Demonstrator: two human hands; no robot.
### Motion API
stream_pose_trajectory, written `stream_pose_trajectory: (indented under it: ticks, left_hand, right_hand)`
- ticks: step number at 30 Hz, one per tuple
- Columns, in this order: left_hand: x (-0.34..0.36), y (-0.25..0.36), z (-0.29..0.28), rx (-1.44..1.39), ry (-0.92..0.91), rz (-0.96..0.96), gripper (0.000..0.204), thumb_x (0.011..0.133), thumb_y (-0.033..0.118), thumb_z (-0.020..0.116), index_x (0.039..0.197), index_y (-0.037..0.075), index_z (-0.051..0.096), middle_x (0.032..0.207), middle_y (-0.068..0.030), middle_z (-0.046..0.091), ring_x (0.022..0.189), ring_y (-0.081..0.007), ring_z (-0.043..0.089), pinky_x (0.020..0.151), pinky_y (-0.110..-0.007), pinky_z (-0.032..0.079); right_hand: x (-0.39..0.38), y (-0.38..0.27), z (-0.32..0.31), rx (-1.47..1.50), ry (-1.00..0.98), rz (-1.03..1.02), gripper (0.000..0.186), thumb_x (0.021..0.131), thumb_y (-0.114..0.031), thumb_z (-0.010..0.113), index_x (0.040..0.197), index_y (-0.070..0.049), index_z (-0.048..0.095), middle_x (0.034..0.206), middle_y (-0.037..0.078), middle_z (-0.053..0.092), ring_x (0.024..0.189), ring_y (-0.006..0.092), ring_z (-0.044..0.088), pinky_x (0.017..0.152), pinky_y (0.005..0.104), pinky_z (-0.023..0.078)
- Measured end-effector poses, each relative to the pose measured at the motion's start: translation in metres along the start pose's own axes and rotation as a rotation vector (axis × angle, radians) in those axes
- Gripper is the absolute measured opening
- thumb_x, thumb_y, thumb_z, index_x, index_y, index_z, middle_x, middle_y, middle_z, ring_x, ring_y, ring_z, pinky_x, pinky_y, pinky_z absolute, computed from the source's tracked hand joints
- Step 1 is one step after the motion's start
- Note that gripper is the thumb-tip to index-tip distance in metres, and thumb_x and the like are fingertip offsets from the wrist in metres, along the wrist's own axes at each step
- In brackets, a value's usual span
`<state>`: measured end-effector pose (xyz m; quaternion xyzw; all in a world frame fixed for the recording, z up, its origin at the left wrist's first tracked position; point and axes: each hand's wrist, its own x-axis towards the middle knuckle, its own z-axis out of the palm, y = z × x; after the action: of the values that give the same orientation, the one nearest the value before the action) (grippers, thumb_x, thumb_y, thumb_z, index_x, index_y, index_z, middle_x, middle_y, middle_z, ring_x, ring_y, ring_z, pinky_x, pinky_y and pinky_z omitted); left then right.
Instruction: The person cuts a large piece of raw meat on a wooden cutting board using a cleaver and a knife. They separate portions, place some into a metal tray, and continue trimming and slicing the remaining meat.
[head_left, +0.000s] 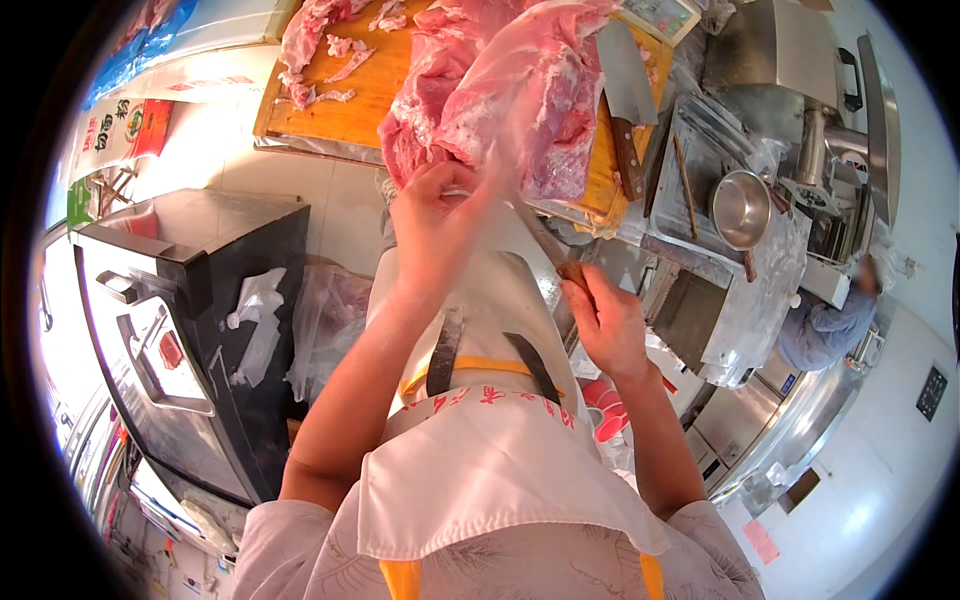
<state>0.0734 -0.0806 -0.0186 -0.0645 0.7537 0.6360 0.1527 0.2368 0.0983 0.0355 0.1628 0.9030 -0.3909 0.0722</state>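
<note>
Raw meat point(500, 90) on wooden board point(345, 105), approx. 12 o'clock.
L hand point(437, 225) at meat's 7 o'clock edge, fingers bent, can't tell if clamped; R hand point(607, 322), 5 o'clock of meat, fingers clamped on knife handle point(571, 271).

The left forearm point(352, 390) slants forward and inward to the left hand point(437, 228), its fingers bent and partly blurred; the right forearm point(655, 430) leans inward to the right hand point(607, 322), curled in a grip.

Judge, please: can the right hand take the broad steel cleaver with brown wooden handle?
Probably not: the right hand grips a brown-handled knife, although the way to the cleaver looks free.
</note>
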Motion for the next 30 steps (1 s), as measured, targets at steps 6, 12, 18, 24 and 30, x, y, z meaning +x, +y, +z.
stream_pose_trajectory:
  ticks: [6, 12, 18, 24, 30]
  left_hand:
    - [-0.001, -0.004, 0.025, -0.024, 0.188, -0.130, 0.027, 0.093, 0.018, 0.088, 0.079, -0.001, 0.075, 0.071, 0.0033, 0.066, 0.065, -0.0041, 0.052, 0.061, -0.024, 0.042]
    - [-0.006, 0.000, 0.035, -0.542, 0.218, -0.428, 0.021, 0.092, 0.010, 0.084, 0.078, 0.003, 0.071, 0.079, 0.0001, 0.071, 0.072, -0.0070, 0.058, 0.069, -0.024, 0.043]
    - [0.000, -0.006, 0.045, -1.002, 0.195, -0.535, 0.020, 0.091, 0.001, 0.077, 0.075, 0.006, 0.066, 0.084, -0.0040, 0.074, 0.079, -0.0124, 0.063, 0.078, -0.029, 0.047]
    - [0.004, 0.014, 0.030, -0.985, 0.225, -0.380, 0.015, 0.090, 0.000, 0.072, 0.077, 0.005, 0.068, 0.084, -0.0037, 0.074, 0.081, -0.0129, 0.064, 0.081, -0.028, 0.048]
    - [-0.004, 0.004, 0.033, -0.629, 0.350, -0.214, 0.017, 0.089, 0.001, 0.075, 0.077, 0.006, 0.064, 0.084, 0.0018, 0.068, 0.074, -0.0062, 0.054, 0.073, -0.025, 0.043]
  right_hand:
    - [-0.001, 0.001, -0.032, -0.115, -0.015, 0.004, 0.015, 0.105, -0.015, 0.071, 0.109, -0.002, 0.065, 0.081, 0.016, 0.068, 0.067, 0.0356, 0.067, 0.061, 0.0421, 0.052]
    - [0.011, -0.039, -0.071, -0.108, -0.041, -0.026, 0.014, 0.106, -0.014, 0.070, 0.112, -0.001, 0.067, 0.077, 0.013, 0.063, 0.062, 0.0251, 0.062, 0.061, 0.0365, 0.050]
    - [0.046, -0.066, -0.101, -0.163, -0.095, -0.047, 0.018, 0.106, -0.013, 0.071, 0.117, 0.000, 0.069, 0.075, 0.010, 0.062, 0.064, 0.0181, 0.057, 0.063, 0.0320, 0.049]
    - [0.078, -0.068, -0.119, -0.150, -0.135, -0.089, 0.021, 0.106, -0.016, 0.071, 0.118, 0.001, 0.069, 0.077, 0.011, 0.064, 0.065, 0.0190, 0.058, 0.064, 0.0324, 0.050]
    - [0.127, -0.051, -0.141, -0.242, -0.320, -0.247, 0.024, 0.104, -0.017, 0.073, 0.120, 0.000, 0.068, 0.081, 0.014, 0.068, 0.068, 0.0253, 0.066, 0.065, 0.0368, 0.052]
